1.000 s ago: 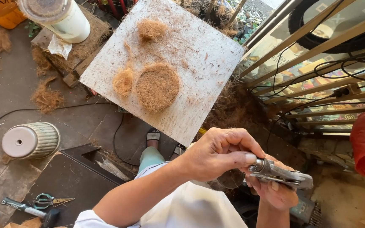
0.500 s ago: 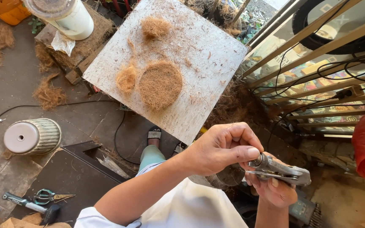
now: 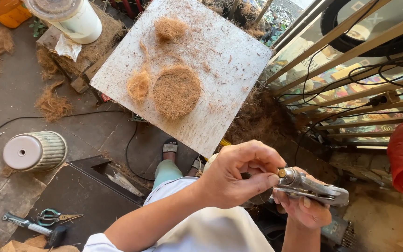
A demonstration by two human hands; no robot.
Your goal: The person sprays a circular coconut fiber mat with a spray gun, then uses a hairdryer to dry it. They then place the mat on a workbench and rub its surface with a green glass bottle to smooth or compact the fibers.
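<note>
Near right, the right hand (image 3: 304, 207) cradles a metal hand tool (image 3: 311, 185) from below, fingers curled around it; the left hand (image 3: 239, 175) pinches its small brass-coloured end piece (image 3: 282, 173). A loose pinch could drop that piece onto the cluttered floor (image 3: 94, 135), far from the tabletop (image 3: 220, 60)

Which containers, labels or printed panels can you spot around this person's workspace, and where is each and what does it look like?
Orange tub: top left corner, dark handwritten marks.
White jar: top left, on a fibre block, cylindrical, clear lid.
Colourful printed panels: right side, behind wooden slats.
</note>
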